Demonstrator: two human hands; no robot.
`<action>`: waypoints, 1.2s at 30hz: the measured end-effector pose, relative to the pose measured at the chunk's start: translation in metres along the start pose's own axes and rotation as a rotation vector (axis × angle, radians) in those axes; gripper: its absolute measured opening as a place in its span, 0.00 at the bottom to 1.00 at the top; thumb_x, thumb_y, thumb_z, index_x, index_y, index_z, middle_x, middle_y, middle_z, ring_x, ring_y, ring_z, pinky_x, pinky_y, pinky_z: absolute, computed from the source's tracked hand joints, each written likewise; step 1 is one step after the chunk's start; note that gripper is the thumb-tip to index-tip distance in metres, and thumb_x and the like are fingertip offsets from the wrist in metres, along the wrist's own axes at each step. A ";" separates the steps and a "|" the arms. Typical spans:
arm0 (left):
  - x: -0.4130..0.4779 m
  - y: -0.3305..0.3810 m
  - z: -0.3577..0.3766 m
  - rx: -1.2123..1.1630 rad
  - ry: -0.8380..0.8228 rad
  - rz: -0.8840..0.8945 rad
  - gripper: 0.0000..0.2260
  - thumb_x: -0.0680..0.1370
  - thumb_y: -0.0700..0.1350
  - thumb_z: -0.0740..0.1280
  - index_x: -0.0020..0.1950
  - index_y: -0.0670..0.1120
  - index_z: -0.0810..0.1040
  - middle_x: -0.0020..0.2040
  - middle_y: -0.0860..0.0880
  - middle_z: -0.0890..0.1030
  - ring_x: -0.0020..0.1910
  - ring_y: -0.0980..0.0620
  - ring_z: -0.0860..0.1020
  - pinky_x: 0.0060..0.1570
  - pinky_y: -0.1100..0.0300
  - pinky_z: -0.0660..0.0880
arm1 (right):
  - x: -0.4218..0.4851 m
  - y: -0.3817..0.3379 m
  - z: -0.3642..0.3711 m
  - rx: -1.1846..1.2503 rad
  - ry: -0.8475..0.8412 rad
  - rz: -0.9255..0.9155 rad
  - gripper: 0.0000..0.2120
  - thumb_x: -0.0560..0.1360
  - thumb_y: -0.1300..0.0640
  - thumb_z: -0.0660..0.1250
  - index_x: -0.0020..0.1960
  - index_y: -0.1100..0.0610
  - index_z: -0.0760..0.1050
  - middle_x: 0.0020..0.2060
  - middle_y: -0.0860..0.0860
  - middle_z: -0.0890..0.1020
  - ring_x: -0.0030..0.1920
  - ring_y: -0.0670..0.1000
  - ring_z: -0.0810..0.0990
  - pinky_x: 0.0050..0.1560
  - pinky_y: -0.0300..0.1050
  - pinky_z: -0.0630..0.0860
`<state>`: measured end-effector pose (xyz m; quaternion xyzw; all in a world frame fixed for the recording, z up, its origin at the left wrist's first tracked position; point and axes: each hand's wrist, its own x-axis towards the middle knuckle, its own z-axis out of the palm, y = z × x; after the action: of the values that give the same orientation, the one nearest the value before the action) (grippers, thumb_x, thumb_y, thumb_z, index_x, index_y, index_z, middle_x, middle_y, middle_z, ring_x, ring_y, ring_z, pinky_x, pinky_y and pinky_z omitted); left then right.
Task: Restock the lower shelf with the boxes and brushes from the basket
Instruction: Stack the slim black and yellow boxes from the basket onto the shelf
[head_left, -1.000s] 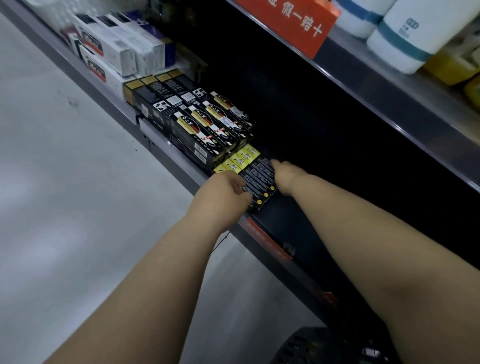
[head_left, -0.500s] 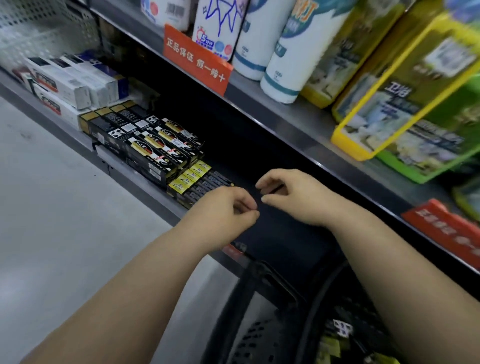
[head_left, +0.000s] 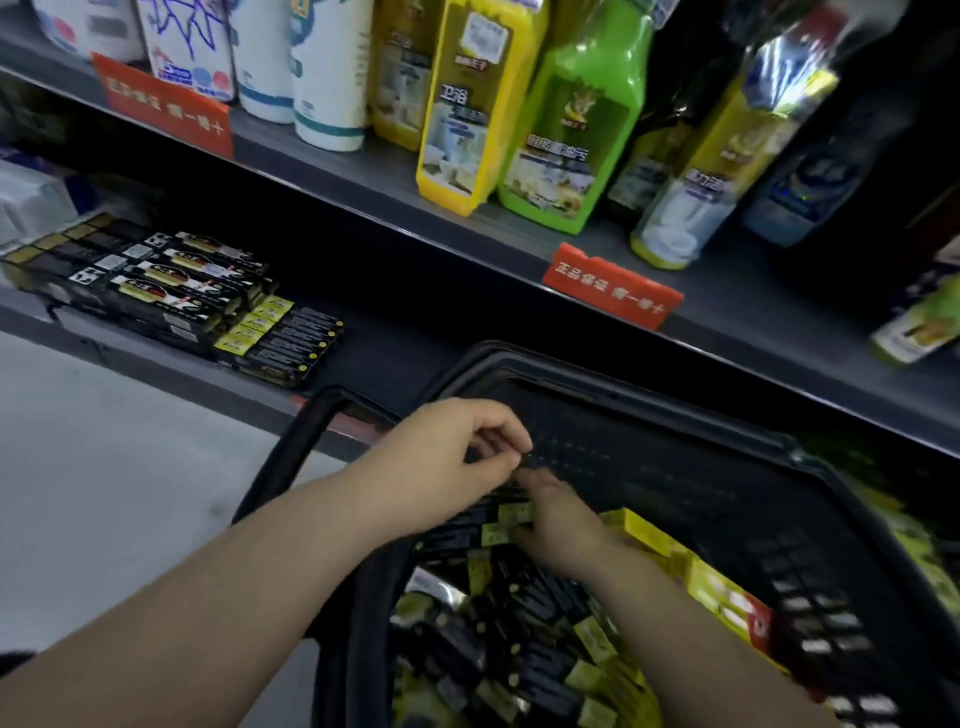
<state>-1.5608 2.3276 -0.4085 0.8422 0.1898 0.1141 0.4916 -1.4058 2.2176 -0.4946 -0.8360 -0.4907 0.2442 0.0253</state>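
Note:
A black basket (head_left: 623, 384) stands in front of the lower shelf (head_left: 395, 364) and holds several black-and-yellow boxes (head_left: 535, 649). My right hand (head_left: 558, 525) reaches down into the basket. Its fingers curl over a black-and-yellow box (head_left: 467, 525) on top of the pile, though blur hides the exact grip. My left hand (head_left: 457, 460) hovers just above the right hand and that box, fingers curled toward the thumb, with nothing visible in it. On the shelf lies a flat row of matching black-and-yellow boxes (head_left: 280, 343), next to a stack of black boxes (head_left: 171, 291).
The shelf above carries bottles, among them a green one (head_left: 571, 135), and white rolls (head_left: 327, 73), with red price tags (head_left: 613, 293) on its edge. Larger yellow boxes (head_left: 717, 592) lie on the basket's right side. Grey floor (head_left: 130, 441) lies to the left.
Both hands have pulled back from the shelf and come down over the basket. The view has swung right and down, so the basket now fills the lower part.

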 end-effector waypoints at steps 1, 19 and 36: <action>-0.006 0.000 0.004 -0.009 -0.001 -0.020 0.07 0.76 0.45 0.67 0.44 0.58 0.79 0.42 0.59 0.80 0.42 0.67 0.76 0.37 0.76 0.69 | 0.002 0.003 0.011 -0.034 -0.007 -0.007 0.27 0.74 0.57 0.66 0.71 0.54 0.62 0.67 0.53 0.66 0.67 0.54 0.67 0.64 0.42 0.66; 0.022 0.006 0.039 -0.504 -0.033 -0.696 0.19 0.78 0.55 0.63 0.57 0.41 0.75 0.59 0.41 0.78 0.55 0.44 0.78 0.60 0.49 0.73 | -0.061 -0.009 -0.036 0.717 0.268 0.003 0.19 0.61 0.37 0.71 0.39 0.48 0.69 0.34 0.50 0.78 0.34 0.48 0.75 0.35 0.45 0.72; 0.036 0.001 0.020 -0.626 0.007 -0.552 0.16 0.78 0.48 0.65 0.64 0.47 0.72 0.59 0.44 0.79 0.60 0.44 0.75 0.64 0.46 0.70 | 0.026 -0.005 0.009 -0.141 0.229 -0.035 0.10 0.75 0.63 0.62 0.56 0.61 0.74 0.53 0.59 0.78 0.55 0.60 0.77 0.51 0.46 0.70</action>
<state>-1.5208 2.3268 -0.4170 0.5693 0.3661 0.0329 0.7353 -1.4038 2.2404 -0.5112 -0.8495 -0.5150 0.1115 0.0264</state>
